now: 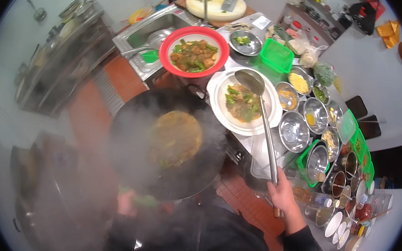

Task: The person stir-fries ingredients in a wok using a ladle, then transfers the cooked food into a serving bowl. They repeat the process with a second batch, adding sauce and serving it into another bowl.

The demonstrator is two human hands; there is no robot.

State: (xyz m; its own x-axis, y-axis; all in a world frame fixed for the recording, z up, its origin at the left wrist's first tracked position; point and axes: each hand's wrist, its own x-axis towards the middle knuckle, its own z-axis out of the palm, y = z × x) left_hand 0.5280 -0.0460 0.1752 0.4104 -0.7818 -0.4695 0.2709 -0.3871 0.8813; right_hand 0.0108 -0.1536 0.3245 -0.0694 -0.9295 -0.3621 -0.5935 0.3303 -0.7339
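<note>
My right hand is closed around the handle of a long metal ladle. The ladle's bowl hangs over a white bowl that holds green pepper pieces in brown sauce. My left hand, blurred by steam, grips a green cloth at the near rim of a dark wok. In the wok lies a brownish, steaming mass of food. Just beyond the wok, a red-rimmed bowl is filled with meat-like pieces and green peppers.
To the right, several metal bowls of ingredients crowd the counter, with a green basket behind them. Bottles and stacked plates stand near my right arm. A sink and a round board with a cleaver are farther back.
</note>
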